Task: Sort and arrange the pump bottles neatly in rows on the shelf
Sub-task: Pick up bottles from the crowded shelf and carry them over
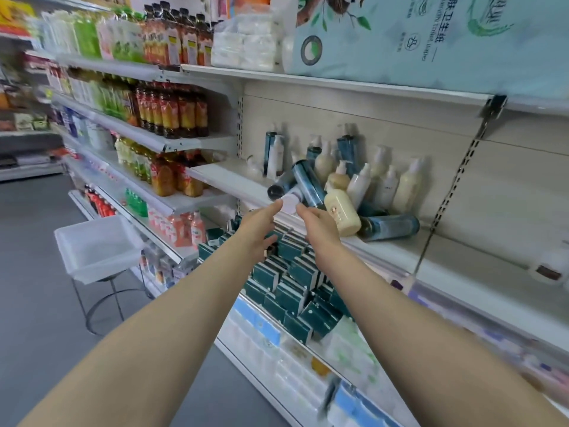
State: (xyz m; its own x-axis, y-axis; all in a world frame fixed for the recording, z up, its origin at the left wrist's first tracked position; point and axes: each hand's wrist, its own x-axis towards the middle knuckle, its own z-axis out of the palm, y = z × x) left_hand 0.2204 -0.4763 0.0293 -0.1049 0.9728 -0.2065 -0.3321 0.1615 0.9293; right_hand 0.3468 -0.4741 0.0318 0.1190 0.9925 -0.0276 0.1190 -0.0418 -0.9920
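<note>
While pump bottles (341, 180) lie jumbled on middle shelf (455, 254), some upright at back, several toppled at front edge, we judge sorting barely begun. Our left hand (261, 224) and right hand (317, 224) reach toward white bottle (288, 202) poking over edge; fingers extended, loosely spread, gripping nothing yet. Next move, we judge: close on white bottle, stand it upright without nudging toppled blue bottle (308, 183) beside it.

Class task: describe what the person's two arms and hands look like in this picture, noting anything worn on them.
Both forearms are bare up to the frame's edge: no sleeves in view. The left hand and right hand show no gloves, watch, rings or bracelets.
</note>
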